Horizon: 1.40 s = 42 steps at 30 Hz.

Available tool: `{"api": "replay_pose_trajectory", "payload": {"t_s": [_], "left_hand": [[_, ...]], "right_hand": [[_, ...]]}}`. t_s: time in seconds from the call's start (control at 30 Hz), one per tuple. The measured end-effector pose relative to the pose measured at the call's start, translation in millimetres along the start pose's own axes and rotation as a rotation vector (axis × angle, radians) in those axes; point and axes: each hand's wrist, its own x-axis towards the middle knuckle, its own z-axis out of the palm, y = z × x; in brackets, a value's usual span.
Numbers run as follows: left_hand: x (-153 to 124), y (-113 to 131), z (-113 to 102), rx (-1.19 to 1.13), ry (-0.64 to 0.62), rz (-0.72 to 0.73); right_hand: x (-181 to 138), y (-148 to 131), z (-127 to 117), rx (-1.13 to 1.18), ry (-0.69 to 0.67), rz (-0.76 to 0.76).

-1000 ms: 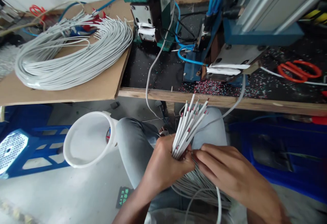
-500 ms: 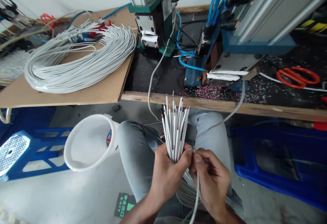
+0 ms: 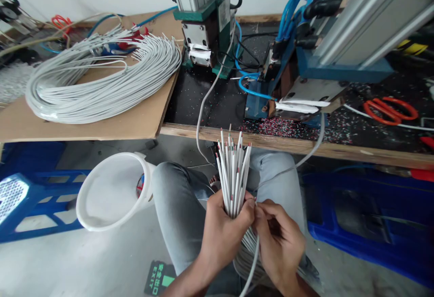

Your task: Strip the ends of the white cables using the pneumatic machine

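Note:
My left hand (image 3: pixel 225 224) is wrapped round a bundle of white cables (image 3: pixel 233 170) whose cut ends point up, several showing small red or dark cores. Right beside it, my right hand (image 3: pixel 280 238) pinches a single white cable (image 3: pixel 252 265) near its end, close to the left thumb. That cable hangs down from the fingers in a curve. Below the hands the rest of the bundle coils over my lap, partly hidden by the hands and wrists.
A large coil of white cable (image 3: pixel 101 100) lies on cardboard (image 3: pixel 142 127) at the left. Two pneumatic presses (image 3: pixel 198 35) stand on the bench, with orange-handled scissors (image 3: pixel 389 110) at the right. A white bucket (image 3: pixel 147 184), a blue stool (image 3: pixel 20 215) and a blue crate (image 3: pixel 366 252) are below.
The view has shifted slightly. Both hands stay close together, and the single cable's hanging part has swung a little to the left.

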Motion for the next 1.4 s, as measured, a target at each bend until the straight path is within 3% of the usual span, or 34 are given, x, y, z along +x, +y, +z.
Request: {"api": "replay_pose_trajectory", "payload": {"t_s": [0.8, 0.93, 1.07, 1.13, 1.2, 1.4], "left_hand": [[5.7, -2.7, -0.3, 0.05, 0.05, 0.006], [5.2, -2.1, -2.3, 0.098, 0.027, 0.037], [9.4, -2.2, -9.0, 0.17, -0.053, 0.047], [10.8, -2.6, -11.2, 0.207, -0.101, 0.048], [10.8, -2.7, -11.1, 0.223, -0.13, 0.045], [4.4, -3.7, -4.6, 0.172, -0.071, 0.046]], "right_hand": [[8.3, -16.0, 6.6, 0.023, -0.045, 0.034], [12.0, -13.2, -1.6, -0.103, -0.08, -0.12], [29.5, -13.2, -25.4, -0.311, -0.324, -0.393], [37.0, -16.2, -37.1, -0.421, -0.439, -0.451], [38.9, -20.3, -42.7, -0.469, -0.449, -0.438], [21.6, -21.7, -23.4, -0.156, -0.16, -0.074]]}}
